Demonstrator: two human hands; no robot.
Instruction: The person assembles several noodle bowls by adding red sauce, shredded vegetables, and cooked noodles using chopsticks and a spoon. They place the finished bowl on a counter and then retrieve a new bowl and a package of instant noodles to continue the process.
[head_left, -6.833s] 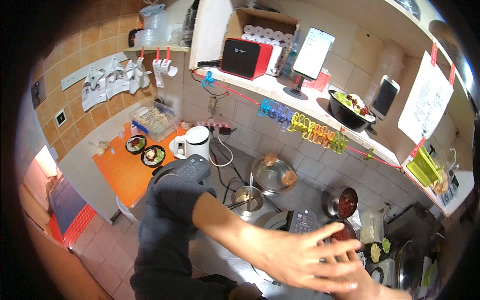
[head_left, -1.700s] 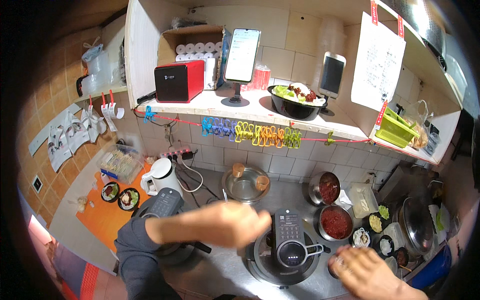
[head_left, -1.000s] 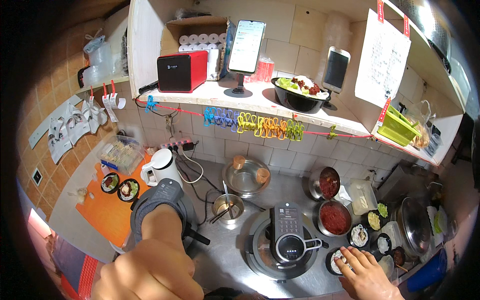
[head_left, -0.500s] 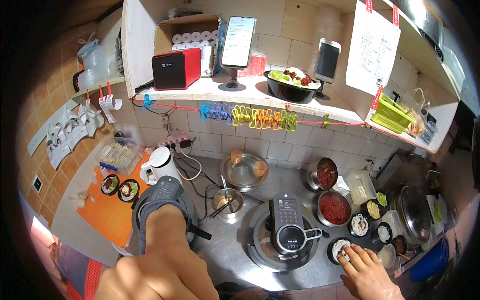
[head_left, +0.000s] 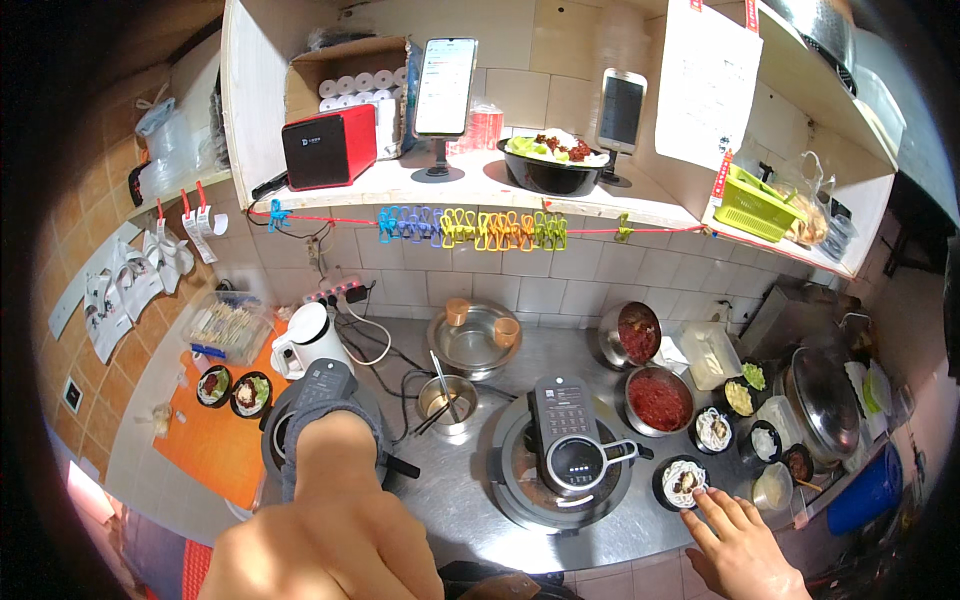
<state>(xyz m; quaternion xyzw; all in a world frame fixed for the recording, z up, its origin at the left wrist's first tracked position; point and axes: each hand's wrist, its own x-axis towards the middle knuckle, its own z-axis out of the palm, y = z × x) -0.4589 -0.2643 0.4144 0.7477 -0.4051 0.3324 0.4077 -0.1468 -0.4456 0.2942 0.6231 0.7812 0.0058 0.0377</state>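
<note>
My left hand (head_left: pixel 320 545) is raised close to the camera, at the lower left. Its fingers look curled into a fist and are partly cut off by the lower edge, so anything inside is hidden. A grey cuff (head_left: pixel 335 435) circles that wrist. At the lower right, my right hand (head_left: pixel 735 545) is open with nothing in it, fingers stretched toward a small black bowl (head_left: pixel 660 483). White noodle-like strands and a dark topping fill this bowl. My fingertips reach its near right rim; contact is hard to tell.
A round cooker (head_left: pixel 505 490) with a handled device on top stands left of the bowl. Steel bowls of red sauce (head_left: pixel 660 400), a second white-filled bowl (head_left: pixel 713 430) and several small containers sit to the right. Behind are a steel basin (head_left: pixel 475 365) and a shelf (head_left: pixel 400 200).
The view has shifted slightly, moving the shelf leftward. My right fingers have drawn back from over the black bowl, uncovering more of its dark topping. My left hand stays raised.
</note>
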